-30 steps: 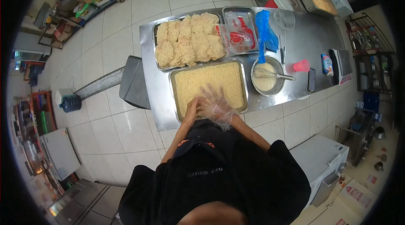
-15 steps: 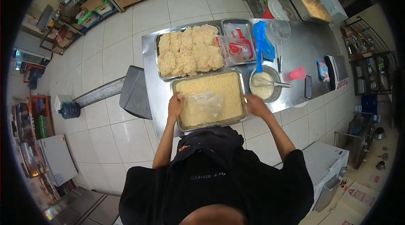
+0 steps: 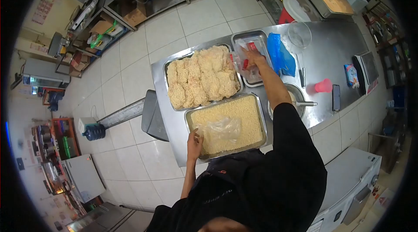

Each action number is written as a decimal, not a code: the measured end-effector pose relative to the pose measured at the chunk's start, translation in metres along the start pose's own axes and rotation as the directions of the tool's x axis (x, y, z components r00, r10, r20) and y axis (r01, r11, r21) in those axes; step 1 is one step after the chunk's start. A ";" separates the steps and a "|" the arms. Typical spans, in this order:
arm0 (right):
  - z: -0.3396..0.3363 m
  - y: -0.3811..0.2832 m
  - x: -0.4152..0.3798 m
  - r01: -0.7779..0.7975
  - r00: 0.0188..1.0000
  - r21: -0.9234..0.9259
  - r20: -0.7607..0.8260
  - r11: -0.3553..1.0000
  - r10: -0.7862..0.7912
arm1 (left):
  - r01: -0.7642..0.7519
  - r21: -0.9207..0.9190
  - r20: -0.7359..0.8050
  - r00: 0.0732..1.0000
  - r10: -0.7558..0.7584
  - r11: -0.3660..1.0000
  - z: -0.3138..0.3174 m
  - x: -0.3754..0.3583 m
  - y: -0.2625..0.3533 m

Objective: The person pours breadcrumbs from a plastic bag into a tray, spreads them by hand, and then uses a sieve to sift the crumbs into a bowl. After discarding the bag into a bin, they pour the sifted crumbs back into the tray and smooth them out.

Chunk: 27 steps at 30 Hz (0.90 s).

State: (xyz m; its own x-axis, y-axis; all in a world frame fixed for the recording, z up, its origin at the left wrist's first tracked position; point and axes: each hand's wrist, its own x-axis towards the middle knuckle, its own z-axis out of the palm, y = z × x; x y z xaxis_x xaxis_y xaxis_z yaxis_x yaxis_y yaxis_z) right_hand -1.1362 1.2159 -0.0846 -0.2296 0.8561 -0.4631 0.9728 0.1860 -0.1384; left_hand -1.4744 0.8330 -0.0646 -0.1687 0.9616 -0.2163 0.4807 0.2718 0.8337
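Observation:
My left hand (image 3: pixel 195 144) is at the left edge of the crumb tray (image 3: pixel 264 121), its fingers curled by a clear plastic bag (image 3: pixel 226 131) that lies on the pale crumbs (image 3: pixel 248 110). Whether it grips the bag is too small to tell. My right hand (image 3: pixel 252 56) reaches over a smaller metal tray (image 3: pixel 264 40), touching the clear and red plastic packaging (image 3: pixel 244 67) in it; its fingers are extended. Left of that, a large tray holds crumb-coated pieces (image 3: pixel 200 75). My right forearm partly hides the batter bowl (image 3: pixel 300 116).
On the metal table (image 3: pixel 335 49) are a blue plastic bag (image 3: pixel 280 53), a round strainer (image 3: pixel 300 35), a pink cup (image 3: pixel 323 85), a phone (image 3: pixel 335 97) and a scale (image 3: pixel 368 66). A whisk handle (image 3: pixel 307 103) sticks out from the bowl.
My right hand has moved from the crumb tray's right edge, up and over to the packaging in the smaller tray. My left hand stays at the crumb tray's left edge. The view has shifted and tilted.

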 end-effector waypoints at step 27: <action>0.016 0.018 -0.026 -0.344 0.937 0.078 -0.033 0.936 0.347 | -0.072 -0.051 0.139 0.987 0.078 0.996 0.018 -0.043 0.056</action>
State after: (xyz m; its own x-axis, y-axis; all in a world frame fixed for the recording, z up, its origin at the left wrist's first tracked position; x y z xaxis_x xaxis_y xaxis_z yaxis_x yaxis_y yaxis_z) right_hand -1.1132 1.1895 -0.0888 0.1236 0.8826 -0.4536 0.9867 -0.1578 -0.0381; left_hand -1.4251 0.8073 -0.0175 -0.0093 0.9757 -0.2191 0.4471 0.2001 0.8718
